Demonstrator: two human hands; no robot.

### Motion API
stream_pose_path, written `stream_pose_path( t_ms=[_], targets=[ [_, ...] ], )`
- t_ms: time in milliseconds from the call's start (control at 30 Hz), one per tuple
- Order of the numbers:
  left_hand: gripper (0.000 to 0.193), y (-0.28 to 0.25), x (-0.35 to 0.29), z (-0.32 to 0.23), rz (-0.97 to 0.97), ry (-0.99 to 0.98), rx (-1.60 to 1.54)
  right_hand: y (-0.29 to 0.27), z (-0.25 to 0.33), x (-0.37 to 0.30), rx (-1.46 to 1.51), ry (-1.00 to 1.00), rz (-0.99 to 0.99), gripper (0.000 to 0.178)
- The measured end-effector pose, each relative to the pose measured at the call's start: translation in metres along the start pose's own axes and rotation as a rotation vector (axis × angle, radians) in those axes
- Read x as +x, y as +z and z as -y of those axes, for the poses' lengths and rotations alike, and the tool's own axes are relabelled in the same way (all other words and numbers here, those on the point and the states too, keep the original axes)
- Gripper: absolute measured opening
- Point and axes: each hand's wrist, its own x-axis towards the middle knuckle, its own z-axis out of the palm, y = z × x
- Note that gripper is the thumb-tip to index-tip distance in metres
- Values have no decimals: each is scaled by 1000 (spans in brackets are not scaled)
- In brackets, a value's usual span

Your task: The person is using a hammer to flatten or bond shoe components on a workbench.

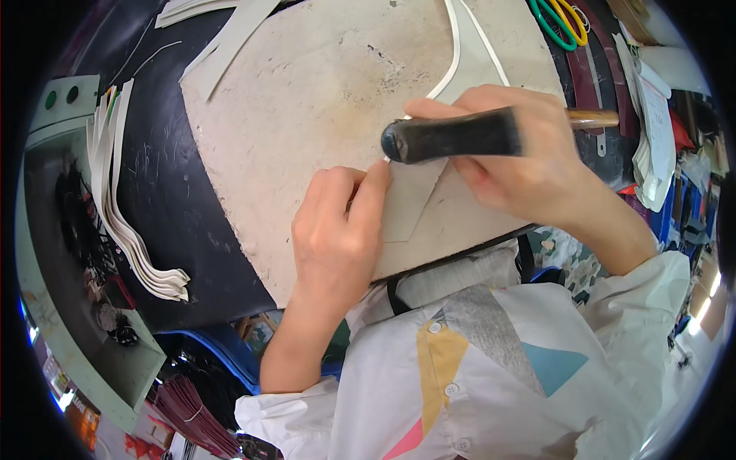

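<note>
My right hand (529, 146) is closed round a hammer with a black head (460, 138); its wooden handle (594, 119) sticks out to the right of the fist. The rounded end of the head is over the edge of a thin, pale grey sheet piece (410, 207) with a white border strip (455, 46). Close to that end, my left hand (337, 222) has its fingers together, pinching the piece's edge. The piece lies on a worn beige slab (307, 92). The hammer hides the exact spot beneath it.
A bundle of white strips (119, 207) lies on the black table (176, 169) at left, beside a grey metal tray (46, 245). More strips (238, 46) overlap the slab's far left. Green and yellow scissor handles (563, 23), dark red strips (586, 84) and papers (655, 138) lie at right.
</note>
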Motion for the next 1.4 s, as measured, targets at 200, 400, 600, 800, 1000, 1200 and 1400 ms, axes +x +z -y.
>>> stream_pose_path(
  t_ms=[200, 400, 600, 800, 1000, 1200, 1400],
  targets=[
    [43, -13, -11, 7, 57, 98, 59, -4, 18, 11, -32, -17, -21, 57],
    [42, -27, -18, 19, 118, 150, 41, -8, 18, 21, -113, -78, 19, 48],
    [39, -46, -14, 28, 197, 250, 39, 3, 31, 20, -87, -100, 64, 47],
    [34, -58, -16, 34, 221, 324, 89, 9, 36, 21, 30, -144, 171, 49],
    [35, -62, -19, 44, 241, 365, 77, 6, 48, 26, 67, -120, 181, 49],
    [35, -67, -23, 51, 242, 371, 47, 11, 53, 28, 72, -133, 163, 48],
    [33, -70, -29, 57, 199, 331, -10, 13, 62, 35, 2, -117, 183, 55]
  ],
)
